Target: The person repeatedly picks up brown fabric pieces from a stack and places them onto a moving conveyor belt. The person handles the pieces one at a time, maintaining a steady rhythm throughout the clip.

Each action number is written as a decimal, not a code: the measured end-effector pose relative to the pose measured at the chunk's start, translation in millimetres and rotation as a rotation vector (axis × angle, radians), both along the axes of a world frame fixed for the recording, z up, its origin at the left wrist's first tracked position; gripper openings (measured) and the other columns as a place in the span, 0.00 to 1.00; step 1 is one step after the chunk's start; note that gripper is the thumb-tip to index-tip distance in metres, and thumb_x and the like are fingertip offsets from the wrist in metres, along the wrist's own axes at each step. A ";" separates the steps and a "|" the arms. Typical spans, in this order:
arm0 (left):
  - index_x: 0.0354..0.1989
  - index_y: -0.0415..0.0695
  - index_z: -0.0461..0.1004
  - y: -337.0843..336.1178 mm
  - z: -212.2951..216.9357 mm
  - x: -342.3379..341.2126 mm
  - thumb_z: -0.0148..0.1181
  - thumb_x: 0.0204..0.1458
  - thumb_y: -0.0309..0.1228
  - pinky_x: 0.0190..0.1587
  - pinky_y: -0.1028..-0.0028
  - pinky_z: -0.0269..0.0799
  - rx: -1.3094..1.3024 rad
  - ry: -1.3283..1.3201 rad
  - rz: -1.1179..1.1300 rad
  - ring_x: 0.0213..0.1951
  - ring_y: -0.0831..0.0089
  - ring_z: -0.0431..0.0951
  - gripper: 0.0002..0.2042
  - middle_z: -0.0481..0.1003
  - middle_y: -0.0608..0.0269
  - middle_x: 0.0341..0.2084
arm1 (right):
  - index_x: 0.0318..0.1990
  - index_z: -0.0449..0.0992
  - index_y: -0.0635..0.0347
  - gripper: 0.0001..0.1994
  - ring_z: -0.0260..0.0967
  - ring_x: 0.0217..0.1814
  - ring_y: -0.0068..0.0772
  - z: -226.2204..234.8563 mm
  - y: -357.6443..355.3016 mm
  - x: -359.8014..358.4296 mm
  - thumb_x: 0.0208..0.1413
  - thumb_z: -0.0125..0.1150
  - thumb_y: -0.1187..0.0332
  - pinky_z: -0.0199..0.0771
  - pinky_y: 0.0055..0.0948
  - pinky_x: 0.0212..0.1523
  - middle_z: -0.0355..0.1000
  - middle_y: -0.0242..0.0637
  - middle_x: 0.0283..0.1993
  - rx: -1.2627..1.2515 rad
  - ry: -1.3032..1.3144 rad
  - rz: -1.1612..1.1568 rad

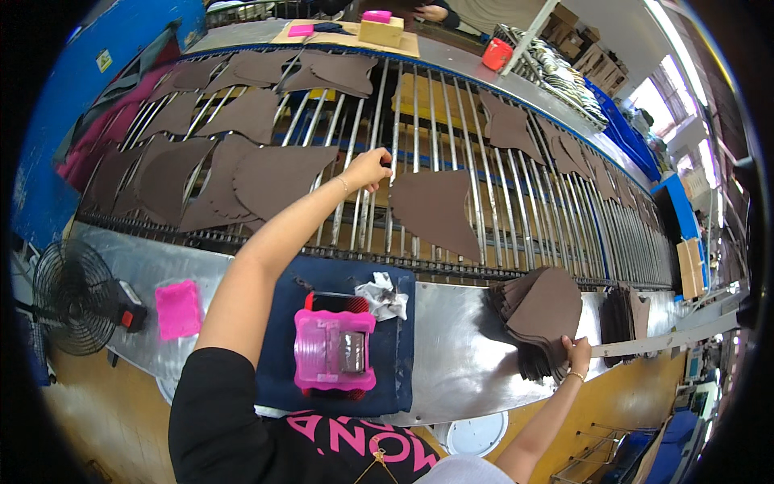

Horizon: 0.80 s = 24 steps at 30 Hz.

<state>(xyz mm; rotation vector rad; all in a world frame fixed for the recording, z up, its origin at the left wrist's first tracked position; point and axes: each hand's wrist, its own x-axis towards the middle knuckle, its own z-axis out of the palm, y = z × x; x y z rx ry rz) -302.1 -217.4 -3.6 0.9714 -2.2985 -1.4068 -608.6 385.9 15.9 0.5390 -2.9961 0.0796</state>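
My left hand (369,169) reaches over a rack of metal rods (415,113), its fingers curled in with no piece showing in them. Just right of it, a dark brown cut piece (434,211) with one curved edge lies flat across the rods. At the lower right, my right hand (576,356) grips the near edge of a fanned stack of brown cut pieces (544,306) on the metal table. Whether it pinches one piece or several, I cannot tell. More brown pieces (282,176) lie overlapping on the rods at the left.
On the metal table (459,347), a pink-framed dispenser (334,351) sits on a dark blue mat (399,363) beside crumpled white paper (380,296). A pink pad (177,310) and a black fan (76,297) are at the left. Another brown stack (621,315) stands right. Someone's hand (431,12) shows beyond.
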 end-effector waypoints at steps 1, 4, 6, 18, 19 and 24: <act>0.52 0.35 0.64 1.3 9.4 12.4 0.58 0.52 0.30 0.18 0.75 0.73 0.075 0.028 -0.014 0.19 0.74 0.76 0.20 0.74 0.56 0.28 | 0.33 0.73 0.72 0.26 0.72 0.37 0.55 2.3 -0.8 0.7 0.40 0.71 0.53 0.71 0.41 0.41 0.74 0.57 0.33 0.014 0.007 0.002; 0.51 0.35 0.65 9.7 32.2 58.2 0.57 0.54 0.31 0.16 0.78 0.70 0.132 0.118 -0.065 0.19 0.77 0.75 0.19 0.72 0.61 0.21 | 0.34 0.73 0.73 0.27 0.72 0.40 0.57 16.1 -8.6 3.8 0.38 0.73 0.54 0.71 0.42 0.43 0.73 0.59 0.36 0.052 -0.014 -0.074; 0.52 0.35 0.65 17.9 43.1 95.6 0.56 0.54 0.32 0.17 0.78 0.71 0.138 0.112 -0.063 0.20 0.77 0.75 0.19 0.72 0.61 0.23 | 0.39 0.72 0.74 0.26 0.71 0.42 0.58 42.1 -31.8 21.4 0.40 0.72 0.59 0.71 0.43 0.43 0.73 0.60 0.39 0.206 -0.138 -0.115; 0.52 0.36 0.68 140.3 112.1 145.7 0.59 0.54 0.36 0.29 0.79 0.75 -0.016 0.345 -0.266 0.33 0.76 0.77 0.21 0.75 0.60 0.34 | 0.54 0.67 0.65 0.19 0.72 0.36 0.30 205.9 -121.3 216.6 0.62 0.50 0.61 0.72 0.23 0.17 0.72 0.45 0.43 -0.703 0.004 0.182; 0.54 0.36 0.67 149.0 107.2 144.6 0.59 0.53 0.37 0.30 0.79 0.75 -0.287 0.441 -0.261 0.35 0.75 0.77 0.23 0.76 0.59 0.34 | 0.55 0.66 0.66 0.19 0.71 0.37 0.26 202.9 -131.9 226.8 0.62 0.50 0.61 0.71 0.20 0.16 0.71 0.43 0.44 -0.887 -0.051 0.269; 0.51 0.36 0.67 173.0 157.2 185.9 0.57 0.55 0.36 0.24 0.80 0.74 0.302 0.453 -0.198 0.25 0.74 0.78 0.20 0.77 0.56 0.27 | 0.51 0.62 0.63 0.14 0.72 0.24 0.28 159.0 -199.2 293.6 0.60 0.52 0.69 0.78 0.24 0.16 0.69 0.40 0.41 -1.442 -0.440 0.487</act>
